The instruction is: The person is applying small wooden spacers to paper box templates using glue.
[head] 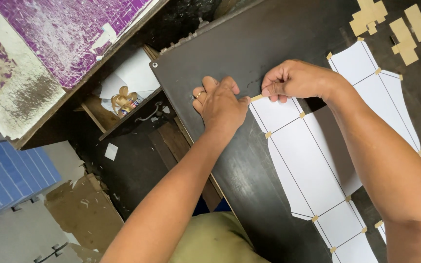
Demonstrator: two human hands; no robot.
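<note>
White paper panels [308, 151] with thin black outlines lie taped together on a dark board [249, 48]. Small tan tape bits mark their corners. My left hand [221, 101] rests knuckles-up at the paper's upper corner, a ring on one finger. My right hand [291, 80] pinches a short strip of tan masking tape [257, 98] between thumb and finger; the strip reaches toward my left hand's fingertips at that corner. Whether my left fingers grip the tape's other end is hidden.
Spare tan tape pieces [388, 24] are stuck on the board's far right. Left of the board, a shelf holds white sheets and a tape roll [123, 100]. Cardboard scraps [81, 207] and blue panels [6, 175] lie on the floor. A purple mosaic surface [64, 29] lies upper left.
</note>
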